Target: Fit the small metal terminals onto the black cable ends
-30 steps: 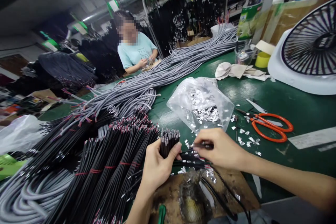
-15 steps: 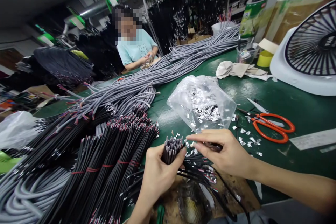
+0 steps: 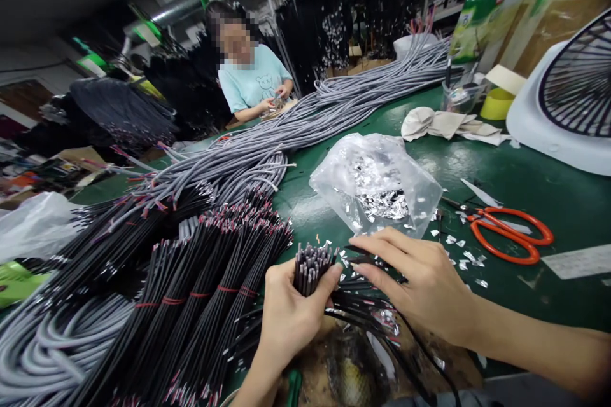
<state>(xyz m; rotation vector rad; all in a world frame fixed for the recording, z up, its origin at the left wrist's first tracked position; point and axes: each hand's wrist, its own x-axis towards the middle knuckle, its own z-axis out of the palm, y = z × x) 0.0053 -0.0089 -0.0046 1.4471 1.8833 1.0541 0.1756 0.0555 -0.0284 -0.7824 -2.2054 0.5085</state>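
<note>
My left hand (image 3: 291, 311) is wrapped round a tight bundle of thin black cables (image 3: 312, 267), their grey cut ends pointing up. Just right of that bundle, my right hand (image 3: 415, 280) holds what look like dark tweezers (image 3: 365, 255), their two tips apart and pointing at the cables. Below both hands, loose black cables (image 3: 367, 311) with bared, silvery and reddish ends lie over a worn brown board (image 3: 315, 362). Small silvery foil scraps (image 3: 472, 257) are scattered on the green table beyond my right hand.
A clear plastic bag (image 3: 377, 184) of foil scraps lies ahead. Orange-handled scissors (image 3: 513, 235) rest to the right, near a white fan (image 3: 554, 114). Banded black cable bundles (image 3: 205, 292) fill the left, with long grey cables (image 3: 334, 102) behind. A co-worker (image 3: 255, 79) sits across the table.
The fingers of my right hand have spread, and the tweezer tips now stand apart. My left hand keeps its grip on the cable bundle. The view has shifted slightly.
</note>
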